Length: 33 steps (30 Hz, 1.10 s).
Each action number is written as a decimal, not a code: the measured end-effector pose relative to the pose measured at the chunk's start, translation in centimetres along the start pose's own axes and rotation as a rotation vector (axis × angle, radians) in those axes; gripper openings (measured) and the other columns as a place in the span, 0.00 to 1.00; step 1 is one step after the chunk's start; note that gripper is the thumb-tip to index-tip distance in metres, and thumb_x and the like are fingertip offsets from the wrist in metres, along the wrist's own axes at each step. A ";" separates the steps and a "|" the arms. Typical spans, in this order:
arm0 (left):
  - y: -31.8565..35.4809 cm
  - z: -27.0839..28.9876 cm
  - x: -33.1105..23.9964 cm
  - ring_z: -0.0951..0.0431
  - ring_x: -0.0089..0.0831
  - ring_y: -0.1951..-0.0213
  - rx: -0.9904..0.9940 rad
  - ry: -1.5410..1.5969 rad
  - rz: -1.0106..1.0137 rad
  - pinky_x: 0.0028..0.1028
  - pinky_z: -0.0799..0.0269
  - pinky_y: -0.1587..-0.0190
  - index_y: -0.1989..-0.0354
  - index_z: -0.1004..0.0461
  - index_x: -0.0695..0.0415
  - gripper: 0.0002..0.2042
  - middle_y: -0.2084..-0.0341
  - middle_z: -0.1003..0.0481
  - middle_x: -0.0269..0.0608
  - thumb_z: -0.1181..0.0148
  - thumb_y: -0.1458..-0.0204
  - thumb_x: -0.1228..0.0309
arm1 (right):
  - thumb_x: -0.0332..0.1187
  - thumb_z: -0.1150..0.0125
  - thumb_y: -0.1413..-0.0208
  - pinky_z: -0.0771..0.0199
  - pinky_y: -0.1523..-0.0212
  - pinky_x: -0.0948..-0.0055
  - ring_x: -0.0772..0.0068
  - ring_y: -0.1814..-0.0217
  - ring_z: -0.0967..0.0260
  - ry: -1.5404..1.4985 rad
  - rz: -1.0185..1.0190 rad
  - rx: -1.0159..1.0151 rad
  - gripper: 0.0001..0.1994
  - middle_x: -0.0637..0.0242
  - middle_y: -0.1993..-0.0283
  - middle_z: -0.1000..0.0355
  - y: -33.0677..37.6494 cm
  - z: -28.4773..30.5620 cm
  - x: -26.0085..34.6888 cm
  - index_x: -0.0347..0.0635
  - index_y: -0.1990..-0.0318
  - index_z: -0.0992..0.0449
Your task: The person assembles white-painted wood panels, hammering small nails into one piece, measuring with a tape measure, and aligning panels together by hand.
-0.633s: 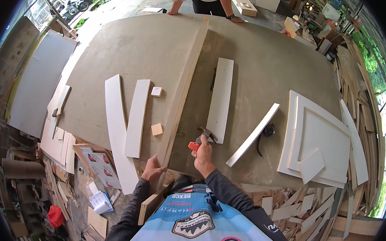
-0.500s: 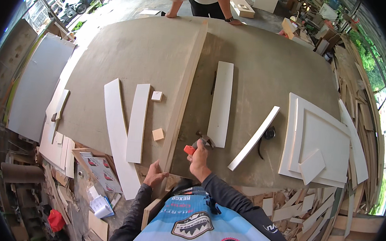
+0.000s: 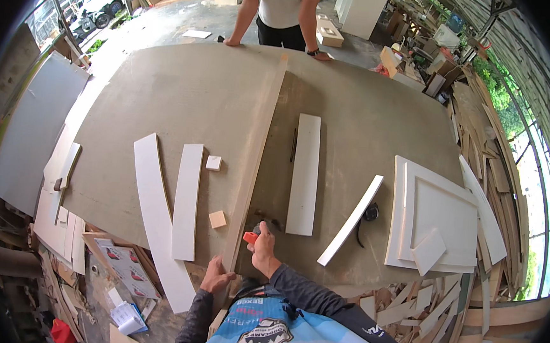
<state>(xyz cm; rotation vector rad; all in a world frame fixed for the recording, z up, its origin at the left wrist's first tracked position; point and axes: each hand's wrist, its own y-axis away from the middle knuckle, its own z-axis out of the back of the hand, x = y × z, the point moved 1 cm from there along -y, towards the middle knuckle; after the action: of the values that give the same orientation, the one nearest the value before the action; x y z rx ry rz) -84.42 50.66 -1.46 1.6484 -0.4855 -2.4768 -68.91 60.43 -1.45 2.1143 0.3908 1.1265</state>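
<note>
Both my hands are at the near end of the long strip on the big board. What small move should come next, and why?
Probably press the left hand down firmer on the long thin tan wooden strip before working the orange-handled tool in the right hand. The strip spans the large grey-brown board to the far edge, where another person's hands rest, and only its near end is steadied.

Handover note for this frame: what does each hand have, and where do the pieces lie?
Left hand rests on the near end of the long wood strip running across the board table.
Right hand grips an orange-handled tool beside that strip; what kind of tool is unclear.
White panels and two small blocks lie loose around it.
Another person stands at the far edge.
</note>
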 end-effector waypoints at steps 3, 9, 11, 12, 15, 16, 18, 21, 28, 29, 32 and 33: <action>-0.3 0.0 0.1 0.30 0.57 0.54 0.017 -0.042 0.030 0.42 0.32 0.47 0.52 0.26 0.63 0.28 0.59 0.26 0.59 0.38 0.71 0.71 | 0.52 0.48 0.37 0.46 0.82 0.78 0.79 0.76 0.39 -0.012 0.090 -0.191 0.16 0.73 0.69 0.37 0.9 0.1 -1.1 0.50 0.60 0.34; 0.1 0.4 0.5 0.32 0.56 0.51 -0.029 0.031 -0.002 0.41 0.35 0.44 0.50 0.27 0.63 0.30 0.55 0.27 0.58 0.39 0.70 0.72 | 0.52 0.48 0.38 0.38 0.77 0.78 0.76 0.71 0.34 0.146 -0.029 0.051 0.17 0.70 0.65 0.35 0.2 -0.3 -1.0 0.48 0.59 0.34; 0.1 0.7 -1.2 0.32 0.57 0.51 -0.030 0.018 -0.036 0.41 0.35 0.43 0.49 0.28 0.63 0.31 0.55 0.27 0.58 0.38 0.71 0.72 | 0.54 0.47 0.39 0.39 0.77 0.77 0.79 0.75 0.35 0.097 -0.001 0.063 0.17 0.72 0.67 0.35 -1.2 0.6 -1.2 0.52 0.57 0.34; -0.1 0.8 -1.2 0.32 0.57 0.51 -0.031 0.020 -0.053 0.41 0.35 0.43 0.48 0.28 0.64 0.32 0.54 0.27 0.58 0.39 0.71 0.72 | 0.54 0.46 0.40 0.39 0.79 0.76 0.80 0.75 0.35 0.051 0.063 -0.002 0.17 0.73 0.69 0.35 -1.1 0.5 -1.3 0.51 0.60 0.32; -0.2 0.9 -0.4 0.31 0.56 0.51 -0.028 0.020 -0.090 0.41 0.34 0.44 0.48 0.29 0.64 0.32 0.54 0.27 0.58 0.39 0.71 0.72 | 0.54 0.45 0.40 0.39 0.81 0.75 0.80 0.76 0.36 0.046 0.101 -0.223 0.16 0.75 0.71 0.36 -0.9 -0.8 -2.3 0.52 0.63 0.32; -0.4 1.0 0.1 0.31 0.54 0.52 -0.033 0.024 -0.104 0.41 0.33 0.45 0.48 0.29 0.64 0.32 0.55 0.27 0.57 0.39 0.71 0.72 | 0.53 0.43 0.41 0.41 0.82 0.75 0.80 0.76 0.36 0.118 0.054 0.037 0.16 0.76 0.71 0.37 -0.2 -0.9 -1.2 0.53 0.63 0.32; -0.2 1.0 0.3 0.29 0.48 0.52 0.004 0.145 0.009 0.38 0.29 0.49 0.49 0.29 0.64 0.31 0.57 0.27 0.54 0.38 0.70 0.73 | 0.52 0.42 0.41 0.43 0.83 0.76 0.80 0.76 0.36 0.104 -0.018 0.089 0.16 0.74 0.71 0.37 -0.4 -0.4 -1.4 0.51 0.63 0.33; -0.4 1.0 3.5 0.26 0.43 0.54 -0.005 0.144 -0.041 0.36 0.28 0.49 0.49 0.29 0.65 0.31 0.57 0.26 0.52 0.37 0.70 0.75 | 0.50 0.42 0.40 0.46 0.84 0.78 0.80 0.77 0.38 0.049 -0.071 0.124 0.15 0.73 0.71 0.38 -1.0 -0.7 -1.1 0.50 0.63 0.33; 2.1 1.7 1.4 0.26 0.40 0.50 0.068 0.201 0.045 0.32 0.32 0.45 0.46 0.31 0.66 0.34 0.54 0.25 0.50 0.38 0.71 0.75 | 0.50 0.45 0.37 0.50 0.85 0.79 0.80 0.81 0.43 -0.100 0.008 0.100 0.15 0.73 0.74 0.38 -1.5 0.9 1.1 0.51 0.67 0.32; 2.6 1.8 1.8 0.26 0.39 0.50 0.079 0.217 0.059 0.32 0.33 0.45 0.45 0.31 0.66 0.34 0.54 0.25 0.49 0.38 0.71 0.75 | 0.51 0.45 0.37 0.50 0.85 0.79 0.80 0.81 0.43 -0.095 0.032 0.103 0.15 0.73 0.75 0.38 -1.6 0.9 1.7 0.51 0.67 0.32; 4.5 2.1 1.8 0.28 0.38 0.46 0.057 0.304 -0.006 0.31 0.36 0.41 0.44 0.32 0.67 0.36 0.51 0.27 0.49 0.40 0.71 0.76 | 0.52 0.46 0.36 0.50 0.85 0.79 0.81 0.82 0.43 -0.085 0.069 0.110 0.16 0.74 0.76 0.37 -1.6 0.4 3.1 0.51 0.67 0.32; 5.4 1.9 2.1 0.29 0.38 0.45 0.050 0.368 -0.007 0.30 0.37 0.40 0.44 0.32 0.67 0.36 0.51 0.27 0.49 0.40 0.72 0.76 | 0.52 0.47 0.36 0.51 0.86 0.79 0.81 0.82 0.43 -0.081 0.073 0.102 0.16 0.74 0.76 0.37 -1.7 0.5 3.5 0.51 0.67 0.32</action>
<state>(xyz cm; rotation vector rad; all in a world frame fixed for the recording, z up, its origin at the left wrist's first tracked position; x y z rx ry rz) -87.37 45.41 -0.81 2.0655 -0.4940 -2.1058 -66.42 63.31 -0.71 2.2717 0.3414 1.0777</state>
